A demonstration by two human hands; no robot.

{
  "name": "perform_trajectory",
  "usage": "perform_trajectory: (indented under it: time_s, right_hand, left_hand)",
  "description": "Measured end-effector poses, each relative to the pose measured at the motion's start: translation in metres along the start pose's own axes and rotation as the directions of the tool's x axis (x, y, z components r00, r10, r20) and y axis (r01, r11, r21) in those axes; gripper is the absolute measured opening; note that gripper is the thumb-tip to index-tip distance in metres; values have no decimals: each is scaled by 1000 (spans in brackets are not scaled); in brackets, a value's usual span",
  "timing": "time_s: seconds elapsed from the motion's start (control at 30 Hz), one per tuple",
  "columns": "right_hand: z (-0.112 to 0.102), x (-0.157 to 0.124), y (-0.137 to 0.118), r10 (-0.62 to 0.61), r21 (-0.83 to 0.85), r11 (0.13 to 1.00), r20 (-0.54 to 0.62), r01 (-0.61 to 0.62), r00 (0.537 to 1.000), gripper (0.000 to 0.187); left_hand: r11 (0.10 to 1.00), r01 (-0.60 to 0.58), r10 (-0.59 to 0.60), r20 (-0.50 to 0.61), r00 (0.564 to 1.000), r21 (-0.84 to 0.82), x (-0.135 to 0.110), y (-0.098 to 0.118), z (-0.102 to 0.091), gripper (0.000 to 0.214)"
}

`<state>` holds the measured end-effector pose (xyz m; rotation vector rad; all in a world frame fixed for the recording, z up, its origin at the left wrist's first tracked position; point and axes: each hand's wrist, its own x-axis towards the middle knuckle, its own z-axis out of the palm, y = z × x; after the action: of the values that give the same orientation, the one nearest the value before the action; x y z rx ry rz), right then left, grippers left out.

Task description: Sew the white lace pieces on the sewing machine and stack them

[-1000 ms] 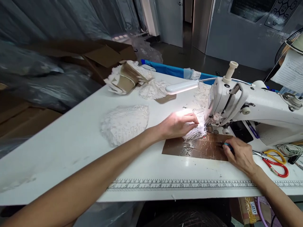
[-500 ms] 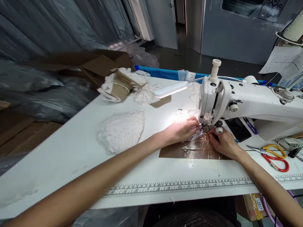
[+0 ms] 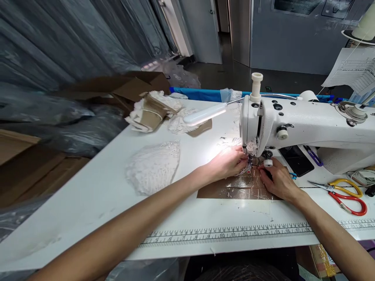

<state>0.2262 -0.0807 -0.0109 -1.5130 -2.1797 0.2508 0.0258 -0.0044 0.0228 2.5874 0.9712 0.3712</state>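
Note:
My left hand (image 3: 230,162) is closed at the left of the sewing machine's needle area, its fingers gripping a small piece of white lace fabric (image 3: 244,168) with dark and red spots. Most of that lace is hidden by the fingers and the machine head (image 3: 249,121). Just right of the presser foot (image 3: 250,159), my right hand (image 3: 277,179) is closed, thumb and forefinger together low on the machine bed. Whatever it pinches is too small to make out. Beneath both hands lies a shiny brown sheet (image 3: 231,189).
White lace pieces (image 3: 154,166) lie left on the white table (image 3: 96,199); a tied lace bundle (image 3: 152,113) sits behind. At right are a phone (image 3: 296,160), a purple-handled tool (image 3: 313,155) and red-and-yellow scissors (image 3: 341,191). A ruler strip (image 3: 228,235) runs along the front edge.
The view has shifted slightly. Less of the spotted lace shows below my left fingers, closer to the presser foot. Both hands stay by the needle, and my right hand keeps its pinch.

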Motion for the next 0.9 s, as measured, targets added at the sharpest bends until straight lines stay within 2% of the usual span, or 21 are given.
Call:
perform_trajectory:
  time_s: [0.27, 0.4, 0.5, 0.57, 0.67, 0.7, 0.73, 0.77, 0.8, 0.83, 0.9]
  right_hand:
    - [4, -1, 0, 5, -27, 1000, -32, -5, 999, 22]
    - [5, -2, 0, -7, -16, 1000, -38, 7, 999, 21]
    - [5, -3, 1, -10, -14, 1000, -42, 10, 999, 20]
    - [5, -3, 1, -7, -18, 1000, -42, 7, 999, 19]
    - [5, -4, 1, -5, -16, 1000, -39, 4, 999, 20]
    - [6, -5, 1, -8, -9, 1000, -39, 8, 999, 20]
    - [6, -5, 1, -12, 0, 1000, -41, 12, 999, 20]
    - [6, -5, 1, -15, 7, 1000, -47, 15, 999, 20]
    - [6, -5, 1, -17, 11, 1000, -52, 18, 998, 20]
    - [7, -5, 2, -19, 14, 1000, -57, 20, 998, 20]
    - [7, -4, 2, -21, 14, 1000, -64, 22, 998, 19]
  left_hand:
    - [1000, -1, 0, -40, 999, -31, 4, 2, 3, 16]
    - [997, -9, 4, -67, 998, -76, 4, -6, 7, 17]
    - [999, 10, -18, -170, 985, -49, -7, -10, 1, 17]
    - [999, -24, 15, -205, 979, -43, -22, -5, -10, 17]
    - [976, -141, 123, -117, 986, -165, -50, 14, -29, 23]
    - [948, -196, 194, -35, 980, -251, -58, 21, -35, 28]
    - [910, -229, 277, 97, 956, -345, -64, 26, -40, 30]
    - [883, -241, 330, 166, 929, -403, -67, 28, -42, 29]
    - [879, -243, 338, 176, 925, -410, -68, 28, -43, 29]
    - [901, -247, 312, 136, 940, -357, -67, 25, -42, 28]
    - [956, -257, 259, -4, 966, -144, -60, 10, -33, 26]
